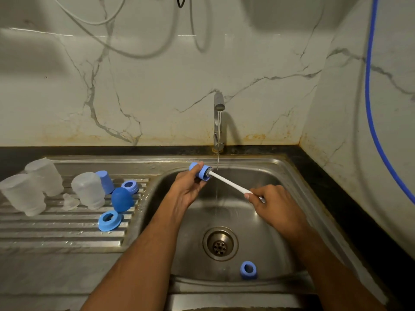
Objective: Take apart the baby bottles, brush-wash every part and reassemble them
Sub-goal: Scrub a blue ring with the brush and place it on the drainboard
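Note:
My left hand (187, 189) grips a light blue bottle cap (200, 171) over the sink basin (276, 221), its open end facing right. My right hand (271, 204) holds the white handle of a bottle brush (229, 182), whose bristle head sits inside the cap. A thin stream of water falls from the tap (219, 122) just right of the cap. On the draining board (56, 230) stand three frosted bottle bodies (88, 190), a blue cap (105, 181), a dark blue dome cap (122, 199), two blue collar rings (110, 220) and a clear teat (69, 202).
Another blue ring (248, 269) lies in the basin near the front, right of the drain (220, 243). A marble wall rises behind the sink. A blue hose (370, 108) hangs along the right wall, and grey cables droop at the top.

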